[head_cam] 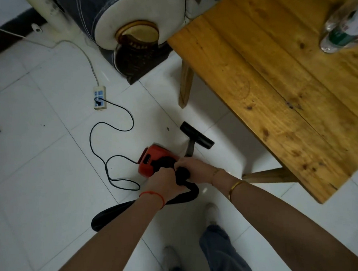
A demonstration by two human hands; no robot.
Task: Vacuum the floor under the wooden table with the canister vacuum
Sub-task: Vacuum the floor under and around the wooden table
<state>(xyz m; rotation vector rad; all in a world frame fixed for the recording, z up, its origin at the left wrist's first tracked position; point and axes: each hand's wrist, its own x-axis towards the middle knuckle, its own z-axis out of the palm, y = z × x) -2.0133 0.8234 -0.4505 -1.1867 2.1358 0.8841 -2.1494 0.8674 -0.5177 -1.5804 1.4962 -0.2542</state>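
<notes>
The canister vacuum [149,162], an orange-red body with black fittings, sits on the white tiled floor [51,162] just beside the near corner of the wooden table [274,78]. Its black floor nozzle [196,135] lies on the tiles in front of the canister, near the table edge and not yet beneath the worktop. A black power cord [104,147] runs in loops from the canister to a white power strip [99,97], where a plug is seated. Judged status: the machine is connected and positioned; whether it is running cannot be determined. The floor under the table appears still to be covered, so most of the task remains.

Both arms extend forward and down, converging at the canister. The left hand [163,182] has its fingers curled around the black hose [189,190] where it leaves the canister. The right hand [193,165] grips the black wand or hose end [189,149] just beside it, fingers clamped around it. The hose bends back toward the person's feet.

A clear plastic bottle [343,27] lies on the worktop. An upholstered chair [126,20] stands beyond the table.
</notes>
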